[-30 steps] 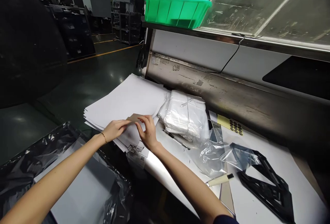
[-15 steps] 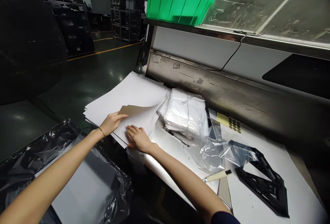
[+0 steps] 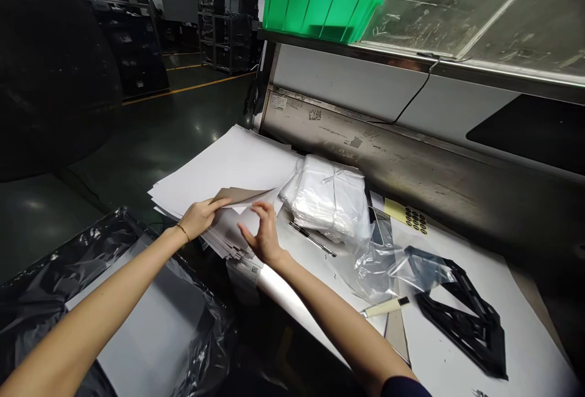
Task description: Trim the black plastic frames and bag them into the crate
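A stack of large white sheets [image 3: 228,168] lies on the bench at the left. My left hand [image 3: 198,217] pinches the near corner of the top sheet [image 3: 240,194] and holds it curled up, so its brown underside shows. Just right of it, my right hand [image 3: 261,235] hovers over the fanned lower corners with fingers spread and holds nothing.
A tied bundle of white plastic bags [image 3: 329,197] sits right of the stack, with a pen [image 3: 312,238] in front of it. Farther right lie clear film [image 3: 388,266], a black plastic frame [image 3: 466,318], a brush handle [image 3: 382,307] and a yellow dotted label sheet [image 3: 407,216]. A green tray [image 3: 320,11] sits on the ledge above.
My right hand lifted off the sheet corners, where it lay flat half a second ago. The left hand keeps the top sheet's corner raised.
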Available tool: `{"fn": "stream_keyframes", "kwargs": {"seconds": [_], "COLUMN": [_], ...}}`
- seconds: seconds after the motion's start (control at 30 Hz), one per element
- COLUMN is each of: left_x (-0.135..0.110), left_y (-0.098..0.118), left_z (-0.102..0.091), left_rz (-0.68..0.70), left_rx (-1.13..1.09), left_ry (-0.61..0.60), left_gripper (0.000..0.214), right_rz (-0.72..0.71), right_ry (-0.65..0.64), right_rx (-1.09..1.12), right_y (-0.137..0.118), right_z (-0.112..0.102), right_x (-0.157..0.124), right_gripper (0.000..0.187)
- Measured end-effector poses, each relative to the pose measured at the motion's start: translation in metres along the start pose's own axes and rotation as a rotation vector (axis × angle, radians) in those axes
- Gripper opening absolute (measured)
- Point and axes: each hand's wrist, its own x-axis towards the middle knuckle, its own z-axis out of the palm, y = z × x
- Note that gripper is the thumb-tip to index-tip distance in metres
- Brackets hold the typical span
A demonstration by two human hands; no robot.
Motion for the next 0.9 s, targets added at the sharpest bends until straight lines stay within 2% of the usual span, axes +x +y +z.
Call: {"fn": "stream_keyframes", "kwargs": {"seconds": [0.07, 0.13, 0.23, 0.3, 0.4, 0.47, 0.63, 0.8, 0.9], "left_x": [-0.002, -0.003, -0.003, -0.002, 0.000, 0.000, 0.005, 0.010, 0.012], "left_y": [-0.003, -0.006, -0.008, -0.007, -0.001, 0.004, 0.010, 0.012, 0.011], "left_z": [0.002, 0.003, 0.004, 0.005, 0.007, 0.009, 0.012, 0.016, 0.021], "left_rz": [0.018, 0.022, -0.004, 0.002, 0.023, 0.018, -0.011, -0.063, -0.126], "left_rx": [-0.005, -0.004, 0.010, 0.010, 0.003, 0.005, 0.027, 0.074, 0.102], "left_ry": [-0.007, 0.003, 0.033, 0.000, -0.082, -0.125, -0.173, -0.159, -0.108], "left_gripper": [0.039, 0.044, 0.046, 0.039, 0.027, 0.026, 0.031, 0.020, 0.018], "right_rz": [-0.055, -0.106, -0.141, -0.122, 0.005, 0.094, 0.218, 0.308, 0.350], "right_ry": [-0.027, -0.083, -0.191, -0.245, -0.228, -0.211, -0.271, -0.188, -0.042], "right_rx": [0.010, 0.026, 0.077, 0.131, 0.211, 0.280, 0.470, 0.531, 0.519], "right_y": [0.006, 0.014, 0.025, 0.029, 0.029, 0.028, 0.028, 0.028, 0.027], "right_z": [0.001, 0.003, 0.007, 0.009, 0.009, 0.006, -0.005, -0.003, -0.001], "right_x": [-0.018, -0.034, -0.043, -0.038, -0.021, -0.007, 0.018, 0.023, 0.019], "right_gripper": [0.047, 0.050, 0.031, 0.021, 0.014, 0.017, 0.022, 0.021, 0.020]}}
